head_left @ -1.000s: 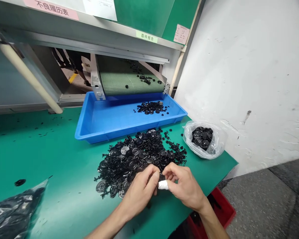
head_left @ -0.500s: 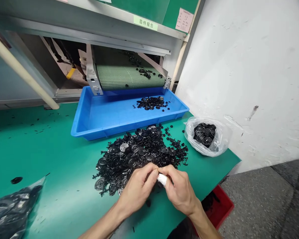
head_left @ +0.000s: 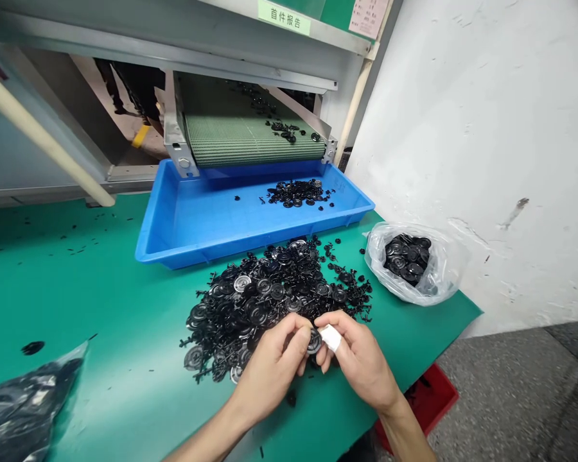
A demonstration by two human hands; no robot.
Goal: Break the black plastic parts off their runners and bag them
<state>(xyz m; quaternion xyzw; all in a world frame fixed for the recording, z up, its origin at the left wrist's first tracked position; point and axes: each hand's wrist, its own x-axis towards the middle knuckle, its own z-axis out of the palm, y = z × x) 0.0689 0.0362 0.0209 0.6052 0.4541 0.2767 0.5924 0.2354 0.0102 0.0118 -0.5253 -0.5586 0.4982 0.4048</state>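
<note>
A heap of small black round plastic parts (head_left: 270,292) lies on the green table (head_left: 101,301). Both my hands meet at the heap's near edge. My left hand (head_left: 274,369) and my right hand (head_left: 359,359) pinch one black round part (head_left: 313,342) between their fingertips. A white bandage wraps one finger of my right hand. Both hands are closed around the part.
A blue tray (head_left: 197,224) with a few black parts sits under a green conveyor belt (head_left: 250,144). A clear bag of black parts (head_left: 409,260) stands at the right table edge. A dark plastic bag (head_left: 24,404) lies at the near left. A red bin (head_left: 428,398) sits below the table.
The view has tilted and shifted a little. My hands stay together at the heap's edge, and the black part between the fingers now shows more plainly.
</note>
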